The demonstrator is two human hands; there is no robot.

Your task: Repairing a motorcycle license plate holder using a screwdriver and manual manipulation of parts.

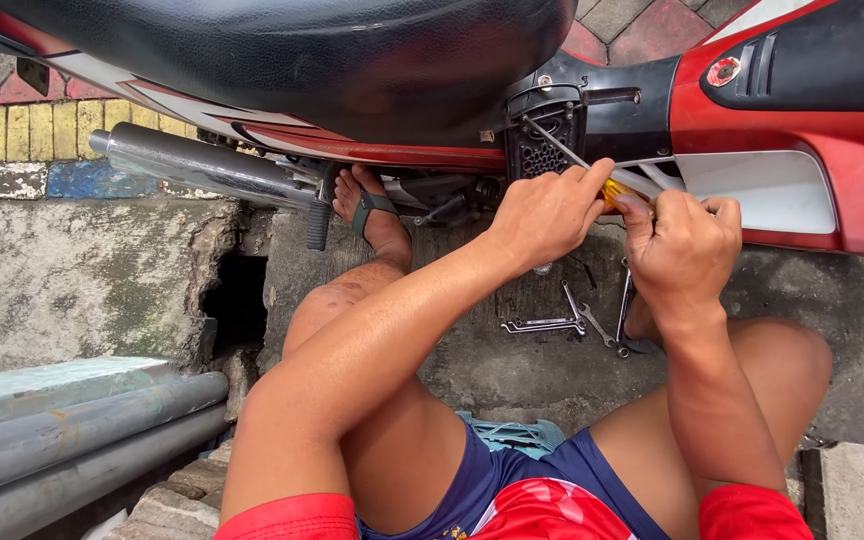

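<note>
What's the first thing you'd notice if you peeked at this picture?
Probably the red motorcycle with its big black seat filling the top. Right in the middle, the left hand and right hand together grip a yellow-handled screwdriver, its metal shaft pointing up at a black vented part of the bike. Below the hands, some wrenches lie on the concrete ground.

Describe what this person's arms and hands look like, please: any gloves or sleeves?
Both hands, the left hand and the right hand, are bare, with no gloves, rings or watch visible. The forearms are uncovered too. Short red sleeves end near the upper arms, at the bottom edge of the view.
</note>
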